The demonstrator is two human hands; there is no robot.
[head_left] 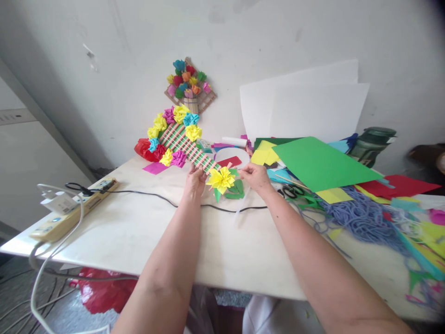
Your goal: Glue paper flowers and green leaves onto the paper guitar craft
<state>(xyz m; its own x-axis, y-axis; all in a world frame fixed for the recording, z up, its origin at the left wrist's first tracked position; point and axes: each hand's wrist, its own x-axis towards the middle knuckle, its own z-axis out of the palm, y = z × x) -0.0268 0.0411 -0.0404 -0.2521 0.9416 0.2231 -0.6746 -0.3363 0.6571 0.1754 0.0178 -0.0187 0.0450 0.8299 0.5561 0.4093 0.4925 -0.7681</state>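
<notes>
A guitar-shaped paper craft (189, 147) is tilted above the table, with pink strips, white strings and a border of crumpled paper flowers. My left hand (196, 178) is closed on the underside of its narrow neck. At the neck's near end sits a yellow paper flower (221, 179) with green leaves beneath. Just right of that flower, my right hand (255, 176) is pinched closed; what lies between its fingertips is too small to make out. A translucent stick (240, 207) shows below the right hand. Green paper pieces (235, 190) lie behind the flower.
A power strip (83, 204) with a charger stands at left, its black cable (149, 194) crossing the table. To the right are black-handled scissors (292, 191), a green sheet (323, 162), purple yarn (361, 218) and a dark bottle (371, 146). A flower-basket craft (190, 88) leans on the wall.
</notes>
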